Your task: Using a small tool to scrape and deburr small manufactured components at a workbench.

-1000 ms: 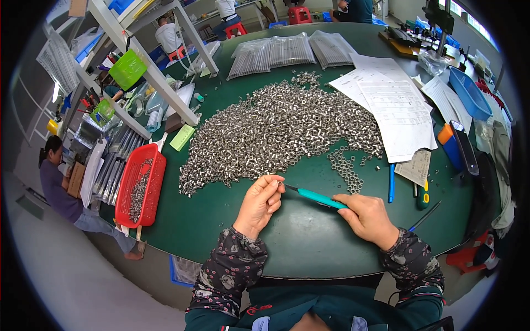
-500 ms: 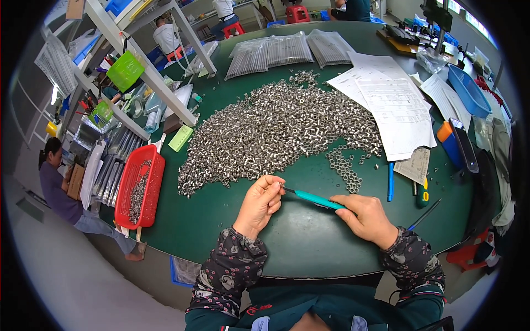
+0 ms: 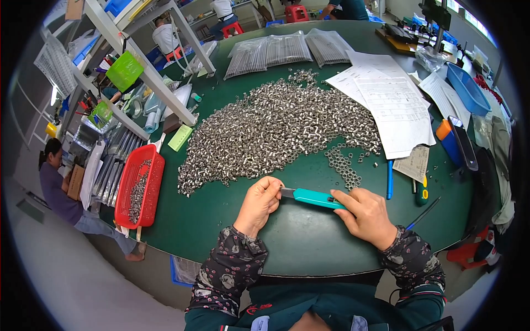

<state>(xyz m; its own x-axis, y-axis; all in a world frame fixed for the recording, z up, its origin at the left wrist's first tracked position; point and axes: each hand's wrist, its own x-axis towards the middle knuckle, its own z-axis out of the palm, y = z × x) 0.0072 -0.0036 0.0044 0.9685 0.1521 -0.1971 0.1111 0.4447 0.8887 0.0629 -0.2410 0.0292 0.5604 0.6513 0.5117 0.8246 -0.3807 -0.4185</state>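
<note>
My right hand (image 3: 365, 215) is closed around the rear of a teal utility knife (image 3: 313, 198), which points left with its dark blade out. The blade's tip meets the pinched fingertips of my left hand (image 3: 260, 203). Whatever sits in that pinch, most likely one small metal piece, is mostly hidden by the fingers. Beyond both hands spreads a wide heap of small silvery metal rings (image 3: 270, 129) on the green table (image 3: 309, 248). A thin patch of loose rings (image 3: 345, 167) lies just past the knife, nearer my right hand.
At the left stands a red basket (image 3: 152, 182) with more rings, beside a light green block (image 3: 180, 138). Papers (image 3: 395, 113), a blue pen (image 3: 390, 179) and a phone (image 3: 462, 144) lie right. Bagged metal tubes (image 3: 287, 48) are at the back. A person (image 3: 63, 185) sits at far left.
The knife has rolled in my right hand, so its broad side and blade now face up. My left hand stays in nearly the same place, still pinched.
</note>
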